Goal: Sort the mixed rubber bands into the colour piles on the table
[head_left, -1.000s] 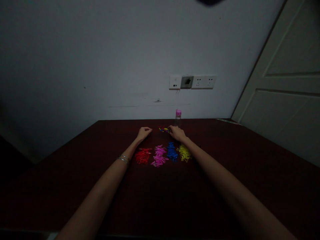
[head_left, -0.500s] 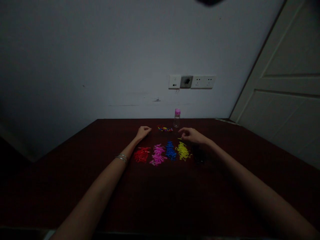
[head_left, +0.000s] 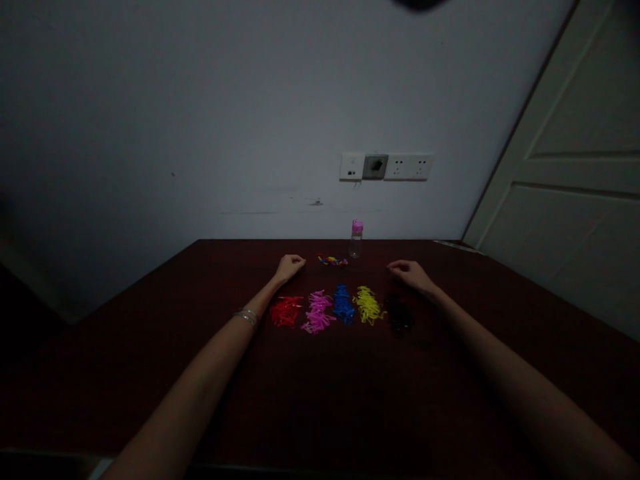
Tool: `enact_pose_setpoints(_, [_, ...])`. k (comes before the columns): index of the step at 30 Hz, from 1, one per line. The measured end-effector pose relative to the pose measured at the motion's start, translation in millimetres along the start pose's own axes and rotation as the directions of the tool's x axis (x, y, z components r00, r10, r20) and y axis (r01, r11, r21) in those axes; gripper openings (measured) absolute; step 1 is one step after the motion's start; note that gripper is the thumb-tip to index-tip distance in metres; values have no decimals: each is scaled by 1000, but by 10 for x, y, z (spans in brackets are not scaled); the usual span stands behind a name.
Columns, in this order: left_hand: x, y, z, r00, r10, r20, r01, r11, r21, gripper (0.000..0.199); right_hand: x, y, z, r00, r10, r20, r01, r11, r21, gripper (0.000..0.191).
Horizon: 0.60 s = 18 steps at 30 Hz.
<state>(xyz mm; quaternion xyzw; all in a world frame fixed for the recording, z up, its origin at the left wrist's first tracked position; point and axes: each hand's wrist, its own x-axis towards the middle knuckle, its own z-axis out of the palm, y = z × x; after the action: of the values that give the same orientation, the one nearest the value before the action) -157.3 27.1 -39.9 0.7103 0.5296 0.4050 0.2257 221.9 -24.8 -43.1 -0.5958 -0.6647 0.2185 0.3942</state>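
Note:
My left hand [head_left: 291,267] rests on the table behind the red pile [head_left: 287,311], fingers curled together; anything inside them is hidden. My right hand [head_left: 409,273] is above the black pile [head_left: 399,313], its fingertips pressed together and pointing left; I cannot make out anything in them. Between my forearms lie piles of short, thin, flexible-looking pieces: the red one, a pink pile [head_left: 319,312], a blue pile [head_left: 343,305], a yellow pile [head_left: 369,305] and the black one. A small mixed-colour heap [head_left: 332,261] lies farther back, between my hands.
A clear bottle with a pink cap [head_left: 356,239] stands behind the mixed heap, near the wall. The dark red-brown table [head_left: 320,400] meets the pale wall, which carries sockets [head_left: 409,167]. A white panelled door [head_left: 565,200] is at the right. The light is dim.
My right hand has moved right, away from the yellow pile, uncovering the black pile. The single yellow piece by its fingers is no longer seen there. My left hand stays in place.

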Motion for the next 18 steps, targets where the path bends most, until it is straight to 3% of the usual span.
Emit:
enact_pose_setpoints(3, [-2,2,0,999,34,22,-35,999,35,28,-5,148,-18,995,-26,-92,21,998,-58,28])
enact_pose_setpoints(9, [77,31,67,998,40,43,-46,989,144,22,-28,138,9,996,-44,-82,33,992,-122,27])
enact_pose_setpoints(12, [94,171,203,999,24,47,-33,982,188,20,-27,137,10,996,-46,-81,35,990,-137,27])
enact_pose_setpoints(18, [102,587,599,987,40,154,-81,961,266,20,-37,144,2,996,-56,-69,45,987,-152,28])
